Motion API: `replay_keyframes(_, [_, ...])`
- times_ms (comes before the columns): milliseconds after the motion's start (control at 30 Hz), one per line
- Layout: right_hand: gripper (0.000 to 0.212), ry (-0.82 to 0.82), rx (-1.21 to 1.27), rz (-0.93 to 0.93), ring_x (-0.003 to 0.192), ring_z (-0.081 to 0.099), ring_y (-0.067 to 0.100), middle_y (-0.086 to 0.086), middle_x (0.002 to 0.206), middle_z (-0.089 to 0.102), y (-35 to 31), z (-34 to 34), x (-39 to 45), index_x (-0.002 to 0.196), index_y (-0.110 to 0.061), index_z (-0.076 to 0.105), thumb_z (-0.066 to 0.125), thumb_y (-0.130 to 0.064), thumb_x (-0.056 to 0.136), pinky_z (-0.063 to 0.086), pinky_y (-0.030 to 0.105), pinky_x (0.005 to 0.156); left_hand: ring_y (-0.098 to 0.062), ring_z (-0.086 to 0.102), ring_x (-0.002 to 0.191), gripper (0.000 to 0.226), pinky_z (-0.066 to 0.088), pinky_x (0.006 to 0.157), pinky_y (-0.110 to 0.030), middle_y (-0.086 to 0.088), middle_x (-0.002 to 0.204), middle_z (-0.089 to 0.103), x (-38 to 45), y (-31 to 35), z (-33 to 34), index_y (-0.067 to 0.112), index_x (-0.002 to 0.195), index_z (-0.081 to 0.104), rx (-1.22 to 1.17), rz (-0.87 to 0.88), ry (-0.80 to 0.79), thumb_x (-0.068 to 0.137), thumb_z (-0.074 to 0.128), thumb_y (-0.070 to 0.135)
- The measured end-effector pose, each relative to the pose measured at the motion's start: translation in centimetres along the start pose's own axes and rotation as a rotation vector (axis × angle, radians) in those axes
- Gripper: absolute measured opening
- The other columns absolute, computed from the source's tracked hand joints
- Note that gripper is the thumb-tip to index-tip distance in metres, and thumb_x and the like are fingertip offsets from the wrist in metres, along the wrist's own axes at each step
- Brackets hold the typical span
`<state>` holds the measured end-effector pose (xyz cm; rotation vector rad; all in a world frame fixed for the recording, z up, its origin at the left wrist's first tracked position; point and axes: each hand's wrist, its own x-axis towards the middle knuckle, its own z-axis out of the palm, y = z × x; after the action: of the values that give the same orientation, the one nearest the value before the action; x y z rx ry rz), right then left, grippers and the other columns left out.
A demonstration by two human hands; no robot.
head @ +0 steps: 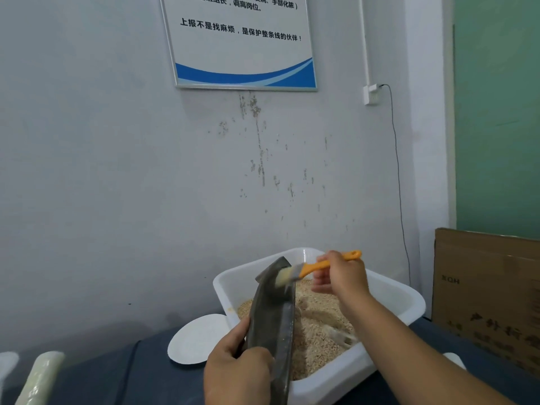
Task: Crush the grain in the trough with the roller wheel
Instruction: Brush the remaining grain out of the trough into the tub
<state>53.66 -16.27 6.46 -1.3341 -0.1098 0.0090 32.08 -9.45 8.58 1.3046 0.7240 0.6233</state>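
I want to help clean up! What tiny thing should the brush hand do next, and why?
Probably sweep the brush down along the trough. The left hand holds the dark trough tilted over the white tub of grain, and the right hand has the bristles on its upper end, so a downward stroke would likely push what clings there into the tub.

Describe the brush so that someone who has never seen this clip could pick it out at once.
Find the white tub of grain on the dark table. Above it the left hand holds a grey trough tilted up, and the right hand grips the brush against it. It is the only orange-handled item.
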Motion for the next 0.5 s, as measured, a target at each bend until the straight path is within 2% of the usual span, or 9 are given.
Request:
replay_keyframes(33, [0.025,-0.103,-0.049,0.039,0.051,0.066,0.026,0.015,0.059,0.067,0.2,0.1,-0.5,0.088,0.0,0.069,0.053,-0.018,0.096,0.058,0.036,0.051,-0.012,0.051,0.074,0.054,0.043,0.071,-0.023,0.003,0.085,0.062,0.0,0.0,0.0,0.01,0.115,0.07,-0.002,-0.002,-0.002,0.076,0.052,-0.023])
replay_keyframes(100, [0.023,-0.212,-0.102,0.086,0.06,0.068,0.025,0.014,0.067,0.068,0.6,0.5,-1.2,0.094,-0.002,0.069,0.056,-0.021,0.097,0.059,0.035,0.057,-0.014,0.053,0.077,0.054,0.045,0.075,-0.024,0.001,0.089,0.063,-0.1,0.0,0.0,0.01,0.115,0.069,-0.007,0.006,-0.003,0.076,0.052,-0.024])
replay_keyframes(167, [0.018,-0.097,-0.215,-0.065,0.074,0.067,0.025,0.009,0.077,0.067,0.9,0.3,-0.9,0.098,-0.014,0.065,0.054,-0.027,0.099,0.061,0.043,0.075,-0.011,0.052,0.075,0.054,0.041,0.066,-0.019,0.002,0.089,0.064,-0.1,-0.1,-0.1,0.011,0.114,0.07,-0.021,0.017,-0.002,0.076,0.052,-0.022])
replay_keyframes(200, [0.017,-0.01,-0.285,-0.155,0.076,0.067,0.025,0.006,0.08,0.067,0.7,-0.1,-0.9,0.096,-0.018,0.064,0.052,-0.03,0.1,0.06,0.047,0.078,-0.01,0.051,0.074,0.054,0.039,0.063,-0.017,0.0,0.092,0.063,-0.2,-0.1,-0.1,0.011,0.115,0.069,-0.029,0.015,-0.001,0.076,0.052,-0.022])
replay_keyframes(233, [0.019,0.045,-0.271,-0.188,0.073,0.067,0.025,0.006,0.077,0.067,0.3,-0.5,-1.1,0.095,-0.017,0.064,0.051,-0.029,0.1,0.06,0.048,0.076,-0.008,0.05,0.073,0.054,0.038,0.06,-0.017,0.0,0.094,0.062,-0.2,-0.1,-0.2,0.011,0.115,0.069,-0.04,0.016,-0.002,0.076,0.052,-0.022])
replay_keyframes(267, [0.022,0.03,-0.17,-0.155,0.064,0.065,0.024,0.009,0.071,0.067,-0.2,-0.7,-1.3,0.093,-0.011,0.066,0.051,-0.025,0.1,0.061,0.046,0.067,-0.007,0.049,0.072,0.054,0.037,0.057,-0.016,0.0,0.092,0.062,-0.3,-0.1,-0.2,0.011,0.115,0.069,-0.056,0.018,-0.006,0.076,0.052,-0.022])
replay_keyframes(333, [0.028,-0.171,-0.014,-0.014,0.048,0.06,0.025,0.017,0.061,0.065,-1.1,-0.8,-2.5,0.085,-0.002,0.069,0.05,-0.018,0.097,0.056,0.034,0.046,-0.005,0.049,0.072,0.054,0.034,0.054,-0.017,0.004,0.085,0.062,-0.4,-0.1,-0.2,0.011,0.114,0.069,-0.086,0.024,-0.011,0.076,0.052,-0.022])
replay_keyframes(433, [0.038,-0.512,-0.167,0.108,0.04,0.052,0.022,0.015,0.054,0.059,-1.6,-1.0,-4.0,0.066,-0.008,0.072,0.048,-0.019,0.092,0.043,0.022,0.04,-0.008,0.053,0.074,0.057,0.036,0.054,-0.021,0.009,0.08,0.06,-0.2,-0.4,-0.3,0.014,0.113,0.07,-0.091,0.022,-0.001,0.074,0.051,-0.022])
replay_keyframes(500, [0.041,-0.66,-0.257,0.189,0.035,0.043,0.015,0.007,0.047,0.052,-1.9,-1.2,-4.4,0.061,-0.013,0.071,0.046,-0.024,0.092,0.032,0.017,0.036,-0.01,0.054,0.073,0.057,0.037,0.054,-0.023,0.009,0.079,0.06,-0.2,-0.5,-0.2,0.014,0.11,0.071,-0.082,0.017,0.006,0.072,0.05,-0.023])
